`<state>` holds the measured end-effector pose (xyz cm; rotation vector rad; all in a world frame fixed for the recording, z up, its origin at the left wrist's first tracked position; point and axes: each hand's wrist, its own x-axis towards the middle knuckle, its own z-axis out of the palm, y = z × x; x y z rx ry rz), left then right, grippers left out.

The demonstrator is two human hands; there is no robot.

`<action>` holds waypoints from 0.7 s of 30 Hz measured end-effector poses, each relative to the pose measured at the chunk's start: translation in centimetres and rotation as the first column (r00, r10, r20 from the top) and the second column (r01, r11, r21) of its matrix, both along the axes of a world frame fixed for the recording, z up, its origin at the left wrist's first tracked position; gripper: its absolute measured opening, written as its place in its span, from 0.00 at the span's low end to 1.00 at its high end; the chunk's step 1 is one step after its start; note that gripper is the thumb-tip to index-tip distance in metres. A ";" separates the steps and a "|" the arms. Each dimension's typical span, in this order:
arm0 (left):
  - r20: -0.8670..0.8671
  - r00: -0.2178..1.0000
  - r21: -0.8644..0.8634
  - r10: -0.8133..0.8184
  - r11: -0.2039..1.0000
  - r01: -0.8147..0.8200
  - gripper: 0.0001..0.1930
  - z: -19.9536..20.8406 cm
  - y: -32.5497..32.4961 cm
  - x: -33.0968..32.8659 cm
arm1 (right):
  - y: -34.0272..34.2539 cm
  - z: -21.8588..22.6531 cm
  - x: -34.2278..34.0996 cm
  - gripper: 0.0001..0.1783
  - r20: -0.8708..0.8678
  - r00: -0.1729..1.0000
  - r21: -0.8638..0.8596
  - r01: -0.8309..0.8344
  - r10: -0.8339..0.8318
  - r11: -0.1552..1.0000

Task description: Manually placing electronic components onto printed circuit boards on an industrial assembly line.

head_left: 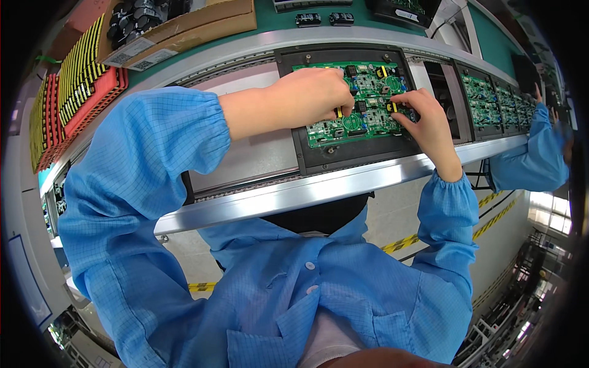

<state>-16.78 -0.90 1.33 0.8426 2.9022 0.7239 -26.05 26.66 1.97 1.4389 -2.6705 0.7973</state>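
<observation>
A green circuit board (pixel 319 136) lies in a black carrier frame (pixel 362 161) on the conveyor in front of me. My left hand (pixel 313 97) reaches over the board from the left, fingers closed around a small yellow-and-black transformer (pixel 338 113) that they partly cover. On the board's right side, my right hand (pixel 426 116) pinches another yellow-and-black transformer (pixel 391 107) between thumb and forefinger, at the board's surface. A third yellow-topped transformer (pixel 382 72) stands near the far edge. Whether the two held parts are fully seated cannot be made out.
Metal rails (pixel 264 202) border the conveyor. At the upper left are a cardboard box (pixel 202 30) of black capacitors and stacked red trays (pixel 101 101) with yellow-and-black rows. Two black capacitors (pixel 308 20) lie beyond the far rail. More boards (pixel 481 101) and a co-worker's blue sleeve (pixel 531 159) are right.
</observation>
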 end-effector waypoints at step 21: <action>-0.726 0.660 -0.088 0.191 0.927 -0.365 0.12 9.7 -16.3 0.1 | -17.7 9.8 -3.5 0.16 -0.264 0.931 -0.188 -0.305 0.250 0.934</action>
